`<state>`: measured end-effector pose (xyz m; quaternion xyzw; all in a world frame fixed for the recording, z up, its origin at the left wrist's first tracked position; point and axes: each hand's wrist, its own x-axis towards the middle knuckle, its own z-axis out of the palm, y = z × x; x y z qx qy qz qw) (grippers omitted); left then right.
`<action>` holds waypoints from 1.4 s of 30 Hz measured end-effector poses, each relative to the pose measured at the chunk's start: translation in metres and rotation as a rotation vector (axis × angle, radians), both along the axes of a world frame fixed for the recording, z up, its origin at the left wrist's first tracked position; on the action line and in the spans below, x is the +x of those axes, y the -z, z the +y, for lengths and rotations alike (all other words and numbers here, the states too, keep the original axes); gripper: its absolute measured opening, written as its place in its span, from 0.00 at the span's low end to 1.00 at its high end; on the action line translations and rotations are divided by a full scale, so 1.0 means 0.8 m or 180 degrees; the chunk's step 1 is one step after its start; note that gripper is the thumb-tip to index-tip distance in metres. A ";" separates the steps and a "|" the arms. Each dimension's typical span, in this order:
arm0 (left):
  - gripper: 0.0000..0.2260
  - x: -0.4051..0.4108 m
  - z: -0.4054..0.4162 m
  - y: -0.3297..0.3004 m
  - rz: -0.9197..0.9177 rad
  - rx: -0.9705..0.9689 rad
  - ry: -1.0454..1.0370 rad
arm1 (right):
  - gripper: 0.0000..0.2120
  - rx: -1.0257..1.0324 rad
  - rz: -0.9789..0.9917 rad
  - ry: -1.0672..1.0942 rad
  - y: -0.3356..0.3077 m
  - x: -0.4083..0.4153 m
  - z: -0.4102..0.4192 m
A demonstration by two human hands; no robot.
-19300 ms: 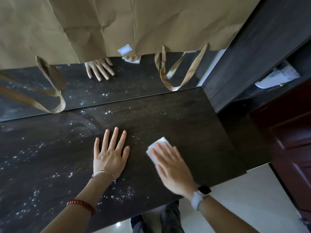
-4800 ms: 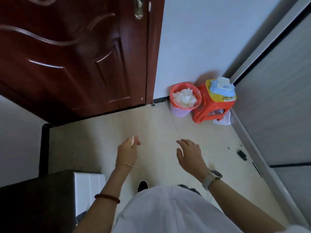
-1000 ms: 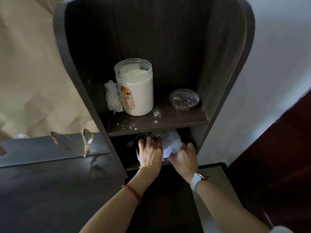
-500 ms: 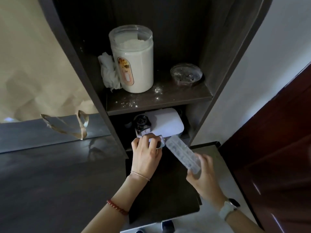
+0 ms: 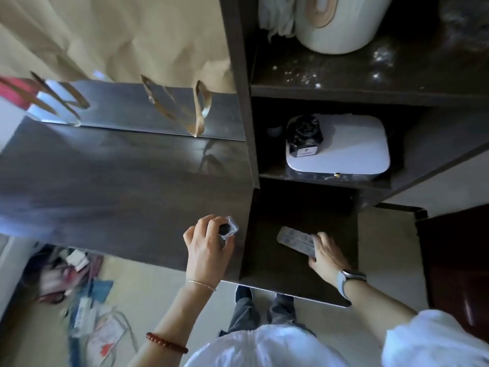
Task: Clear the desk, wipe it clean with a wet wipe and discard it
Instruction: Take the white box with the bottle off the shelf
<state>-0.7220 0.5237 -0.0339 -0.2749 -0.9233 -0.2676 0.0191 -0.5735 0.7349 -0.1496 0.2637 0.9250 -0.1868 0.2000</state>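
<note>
Two hands work low over the bench [image 5: 111, 186], each carrying something small: the left hand [image 5: 209, 245] curls its fingers round a small clear box [image 5: 229, 230] with a dark object inside, holding it right at the bench surface near the front edge, and the right hand [image 5: 326, 256] grips one end of a long clear blister strip [image 5: 296, 241] over the darker section of the bench, to the right of the left hand. No wet wipe is in view, so where it lies cannot be told; the bench top itself looks dark and free of specks, which suggests the wiping is done and small things are being put back. To do this step well, both pieces should be lowered flat and let go only once they rest on the surface, well back from the front edge so neither slides off; the strip is light and would skid if dropped. Beyond the right hand stands a shelf unit [image 5: 240, 102], its lower compartment holding a white flat case [image 5: 352, 152] with a black ink bottle [image 5: 304, 136] standing on it, and the shelf above carrying a big white jar [image 5: 338, 22] and a scatter of white powder [image 5: 304, 75]. Beyond the left hand brown paper [image 5: 132, 35] with ribbon handles hangs above a mirror strip. Below the left hand, the floor holds blurred clutter [image 5: 79, 287].
</note>
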 end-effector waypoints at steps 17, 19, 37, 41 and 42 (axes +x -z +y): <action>0.14 -0.057 0.002 0.009 -0.0421 0.0226 0.0070 | 0.19 -0.0145 0.1396 0.0553 -0.053 -0.072 -0.040; 0.12 -0.079 0.013 0.011 -0.0526 0.0268 0.0286 | 0.19 0.0059 0.1931 0.0616 -0.086 -0.082 -0.057; 0.15 -0.231 0.133 0.040 -0.0431 -0.0658 0.1309 | 0.30 0.1675 0.1635 0.1313 -0.166 -0.138 -0.068; 0.17 -0.234 0.145 0.045 -0.0668 -0.0533 0.1338 | 0.33 0.1672 0.1519 0.1255 -0.169 -0.135 -0.067; 0.18 -0.234 0.147 0.044 -0.0753 -0.0462 0.1341 | 0.33 0.1659 0.1495 0.1245 -0.169 -0.135 -0.067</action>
